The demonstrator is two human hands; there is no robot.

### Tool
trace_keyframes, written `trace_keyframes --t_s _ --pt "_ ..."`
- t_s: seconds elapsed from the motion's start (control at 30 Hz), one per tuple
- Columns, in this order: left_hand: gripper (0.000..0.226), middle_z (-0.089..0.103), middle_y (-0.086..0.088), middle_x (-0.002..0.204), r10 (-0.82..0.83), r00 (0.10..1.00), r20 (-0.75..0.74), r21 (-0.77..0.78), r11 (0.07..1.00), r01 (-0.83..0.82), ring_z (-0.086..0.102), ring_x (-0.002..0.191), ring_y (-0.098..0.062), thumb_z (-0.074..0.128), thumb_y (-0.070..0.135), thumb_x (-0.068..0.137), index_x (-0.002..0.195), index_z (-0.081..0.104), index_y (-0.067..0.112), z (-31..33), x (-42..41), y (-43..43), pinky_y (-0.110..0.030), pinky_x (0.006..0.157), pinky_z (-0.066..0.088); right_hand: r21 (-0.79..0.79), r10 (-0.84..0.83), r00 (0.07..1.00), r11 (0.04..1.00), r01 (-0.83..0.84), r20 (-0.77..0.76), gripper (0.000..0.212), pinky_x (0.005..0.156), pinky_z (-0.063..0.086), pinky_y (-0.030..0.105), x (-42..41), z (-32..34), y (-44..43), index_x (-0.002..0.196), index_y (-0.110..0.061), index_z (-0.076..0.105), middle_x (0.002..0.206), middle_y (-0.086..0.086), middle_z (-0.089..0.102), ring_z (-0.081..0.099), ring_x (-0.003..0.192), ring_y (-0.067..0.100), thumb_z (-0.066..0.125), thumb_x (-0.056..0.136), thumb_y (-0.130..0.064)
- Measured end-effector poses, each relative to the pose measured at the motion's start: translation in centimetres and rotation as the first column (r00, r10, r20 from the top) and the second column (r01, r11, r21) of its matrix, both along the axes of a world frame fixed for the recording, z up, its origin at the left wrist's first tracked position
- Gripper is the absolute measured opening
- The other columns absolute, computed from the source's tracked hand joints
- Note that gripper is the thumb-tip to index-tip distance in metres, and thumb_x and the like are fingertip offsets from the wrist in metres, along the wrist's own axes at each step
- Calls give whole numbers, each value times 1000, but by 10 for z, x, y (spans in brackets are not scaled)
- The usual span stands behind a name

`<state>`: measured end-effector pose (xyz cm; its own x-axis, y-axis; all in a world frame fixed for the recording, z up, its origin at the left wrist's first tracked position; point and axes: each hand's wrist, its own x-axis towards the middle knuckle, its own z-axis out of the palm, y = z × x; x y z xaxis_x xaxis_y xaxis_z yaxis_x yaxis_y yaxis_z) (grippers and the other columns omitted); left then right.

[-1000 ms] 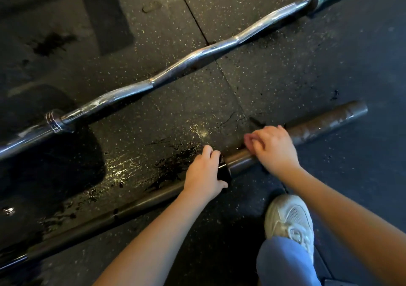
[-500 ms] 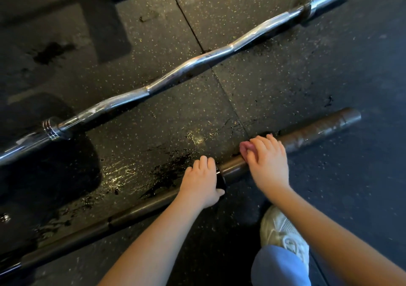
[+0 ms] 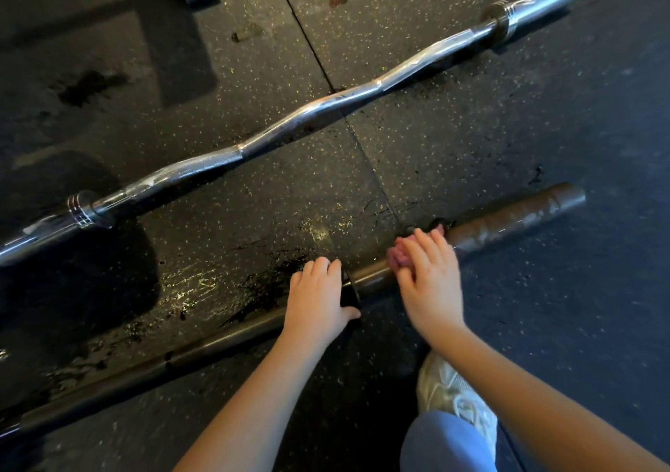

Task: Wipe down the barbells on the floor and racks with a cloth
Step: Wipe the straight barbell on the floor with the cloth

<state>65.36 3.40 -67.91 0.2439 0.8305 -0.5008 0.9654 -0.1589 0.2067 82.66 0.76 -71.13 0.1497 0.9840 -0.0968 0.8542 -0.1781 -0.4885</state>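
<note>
- Head view, the step in hand: the dark straight barbell [image 3: 224,341] lies on the rubber floor [image 3: 544,109], running from the lower left up to its thick sleeve [image 3: 518,218] at the right. The wiping is on the inner part of that sleeve.
- Head view, left hand: the left hand [image 3: 319,297] grips the shaft just at the collar [image 3: 350,292]. Its fingers curl over the far side and the thumb hooks the near side, so I judge it is steadying the bar against rolling.
- Head view, right hand: the right hand [image 3: 429,276] lies over a bunched pink cloth [image 3: 397,256] and presses it onto the sleeve. The fingers bend over the cloth and the bar (the thumb is hidden, and the hand is a little blurred).
- Head view, surroundings: a chrome EZ curl bar [image 3: 290,123] lies well apart on the far side, with nothing touching it. Wet patches [image 3: 188,283] shine on the floor between the two bars. A white sneaker [image 3: 449,395] and a blue trouser knee [image 3: 446,442] sit near the right forearm.
- Head view, next move: the outer sleeve looks streaked and dull. The cloth probably needs to slide outward to the end with firm wrap-around pressure while the left hand holds the bar steady.
- Head view, what is left: by my reading the task is partway, with the curl bar and the racks not yet reached.
</note>
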Motion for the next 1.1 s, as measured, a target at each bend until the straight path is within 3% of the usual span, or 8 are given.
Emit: trace_keyframes --t_s 0.13,0.23,0.3,0.47,0.7,0.8,0.9,1.1 --pt "80 40 -1 142 6 1000 -10 -29 1000 -6 36 133 -20 69 49 80 144 33 15 3 -1 5 -38 108 30 11 333 943 943 -333 -19 46 116 22 44 -25 -4 -16 134 -17 54 146 3 45 31 141 25 43 95 -37" --pt "80 43 -1 140 -18 999 -33 -52 999 16 38 130 -21 69 51 79 143 36 16 5 -2 11 -38 106 33 54 460 888 886 -461 26 44 113 22 38 3 -5 -3 135 -18 54 140 3 52 38 135 24 47 93 -30" --pt "79 44 -1 138 -29 999 -37 -70 997 26 40 129 -21 68 51 80 143 36 16 7 -3 13 -38 105 33 87 407 913 908 -409 39 41 110 26 42 21 -5 3 131 -16 56 134 6 56 43 131 28 57 91 -16" --pt "79 43 -2 143 -49 998 -26 -107 993 46 39 132 -22 62 51 86 148 28 15 11 -6 19 -39 107 32 46 13 999 999 -11 -51 32 116 26 47 9 -2 11 120 -13 61 132 6 55 40 133 30 43 95 -21" --pt "75 33 -3 152 -33 999 27 -193 981 37 31 138 -22 52 50 93 151 21 14 9 -10 25 -42 111 28 92 443 895 894 -438 -45 40 113 30 42 7 -5 5 131 -13 58 137 7 54 43 132 27 56 92 -20" --pt "67 29 -1 154 1 998 66 -216 976 13 28 140 -20 45 43 98 153 16 16 10 -13 23 -42 113 24 114 246 969 962 -247 19 32 107 30 37 36 1 20 120 -10 63 124 10 61 51 121 35 58 89 -7" --pt "65 29 0 153 -2 996 85 -206 978 19 27 140 -19 45 40 99 152 17 17 10 -12 24 -42 114 23 43 -21 1000 999 21 2 28 113 23 39 24 7 20 119 -11 62 130 8 57 41 132 31 48 95 -16" --pt "66 24 1 156 15 996 88 -180 984 1 23 141 -20 41 46 99 153 15 18 0 -17 19 -43 112 23 -11 446 894 895 -447 -43 44 116 27 45 -16 -7 3 136 -15 53 144 5 48 37 138 26 57 94 -26"
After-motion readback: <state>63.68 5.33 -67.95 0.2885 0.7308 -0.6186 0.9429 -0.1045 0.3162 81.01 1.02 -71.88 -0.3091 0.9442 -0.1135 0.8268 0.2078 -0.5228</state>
